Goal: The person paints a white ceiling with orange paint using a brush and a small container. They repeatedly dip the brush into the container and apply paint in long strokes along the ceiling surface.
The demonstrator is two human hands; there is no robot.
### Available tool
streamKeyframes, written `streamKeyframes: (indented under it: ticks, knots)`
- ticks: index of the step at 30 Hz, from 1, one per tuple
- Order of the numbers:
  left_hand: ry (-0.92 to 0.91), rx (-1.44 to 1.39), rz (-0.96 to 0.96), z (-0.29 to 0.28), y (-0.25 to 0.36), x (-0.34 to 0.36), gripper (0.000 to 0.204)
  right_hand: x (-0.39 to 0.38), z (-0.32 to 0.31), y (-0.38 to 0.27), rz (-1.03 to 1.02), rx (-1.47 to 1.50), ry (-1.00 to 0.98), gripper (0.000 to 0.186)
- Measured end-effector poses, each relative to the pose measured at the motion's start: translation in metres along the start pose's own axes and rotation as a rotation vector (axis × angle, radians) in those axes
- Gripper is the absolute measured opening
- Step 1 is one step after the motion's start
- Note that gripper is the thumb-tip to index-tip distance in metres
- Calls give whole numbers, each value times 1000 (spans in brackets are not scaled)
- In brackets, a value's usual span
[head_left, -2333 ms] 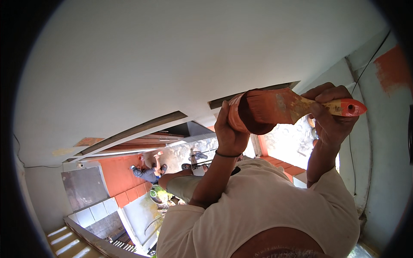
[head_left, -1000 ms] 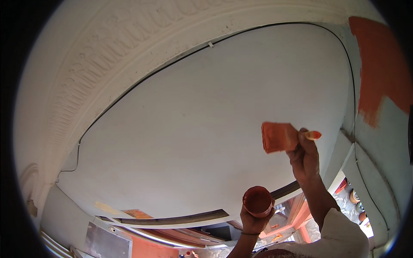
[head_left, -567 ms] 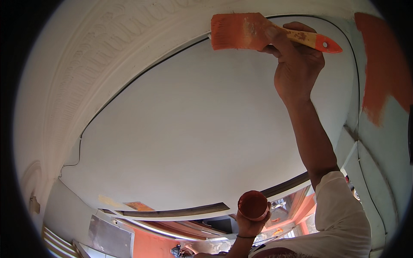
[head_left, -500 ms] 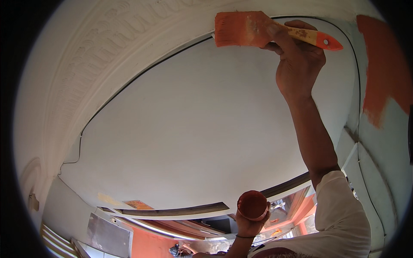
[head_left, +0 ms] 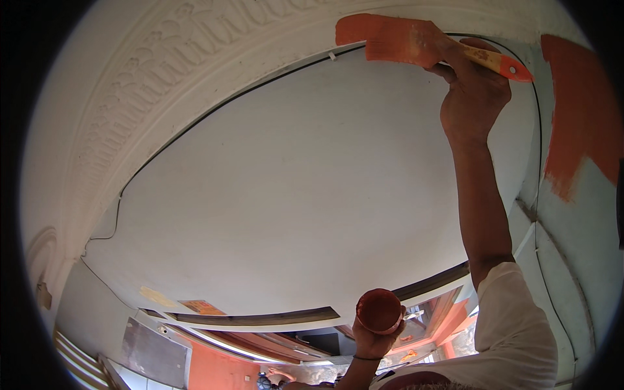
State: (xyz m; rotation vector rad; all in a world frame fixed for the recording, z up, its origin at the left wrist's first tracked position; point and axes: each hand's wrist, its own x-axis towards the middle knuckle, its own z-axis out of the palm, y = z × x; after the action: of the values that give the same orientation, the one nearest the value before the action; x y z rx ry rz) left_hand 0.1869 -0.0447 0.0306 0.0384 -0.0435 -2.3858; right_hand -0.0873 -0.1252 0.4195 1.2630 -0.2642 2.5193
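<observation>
Raised high at the upper right, my right hand (head_left: 478,94) is closed round the handle of a wide paintbrush (head_left: 416,45). Its bristles are coated in orange paint and point left, against the top edge of the pale wall by the moulding. A fresh orange paint patch (head_left: 351,29) shows just left of the bristles. Low in the view, my left hand (head_left: 375,341) grips a small round paint cup (head_left: 379,312) from below. The cup is reddish orange inside; how much paint it holds, I cannot tell.
A black cable (head_left: 227,103) runs along the wall's top edge and down the right side. White carved moulding (head_left: 162,58) curves across the upper left. More orange paint (head_left: 582,104) covers part of the right wall. A person (head_left: 276,377) is partly visible far below.
My right hand and the brush have shifted to the right in the view. Orange paint now shows where the bristles were. My left hand holds the cup in nearly the same place.
</observation>
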Motion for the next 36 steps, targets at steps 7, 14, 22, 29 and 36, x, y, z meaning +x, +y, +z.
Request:
streamKeyframes:
  ticks: [7,14,22,29,36]
  knots:
    - [27,-13,6,3,-4,4,58,-17,18,-8,18,219,-150,24]
    - [40,-6,0,5,-7,5,59,-6,23,-6,51,71,-104,22]
    - [44,21,-5,16,-8,5,58,9,8,-3,-16,32,-104,22]
    - [59,64,0,16,-2,3,57,18,0,-1,-49,-47,-95,26]
    - [67,55,-37,16,0,5,57,31,-13,-3,-62,-67,-74,26]
